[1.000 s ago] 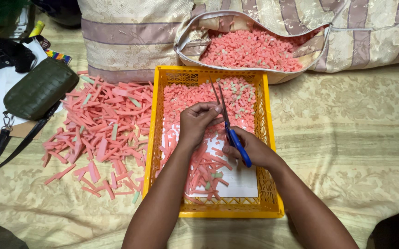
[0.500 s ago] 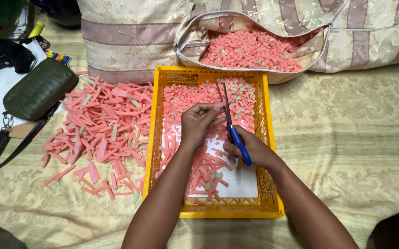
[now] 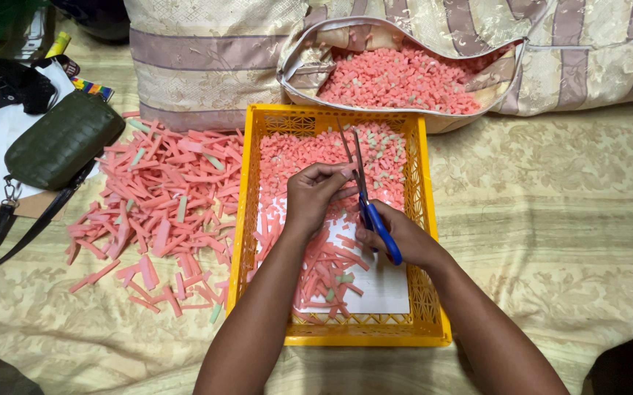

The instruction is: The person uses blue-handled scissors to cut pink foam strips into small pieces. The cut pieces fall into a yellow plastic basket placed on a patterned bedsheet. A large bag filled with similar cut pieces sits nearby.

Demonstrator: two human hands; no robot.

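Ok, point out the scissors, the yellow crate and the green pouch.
scissors (image 3: pixel 382 232): head view, on the blue handle in the right hand.
yellow crate (image 3: pixel 242 219): head view, on its left wall.
green pouch (image 3: pixel 61 143): head view, on the middle of its quilted top.

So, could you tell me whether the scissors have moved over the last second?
Barely: the scissors stay over the yellow crate, tips drifting slightly right.

Green purse (image 3: pixel 63 141), striped cushion (image 3: pixel 207 58)
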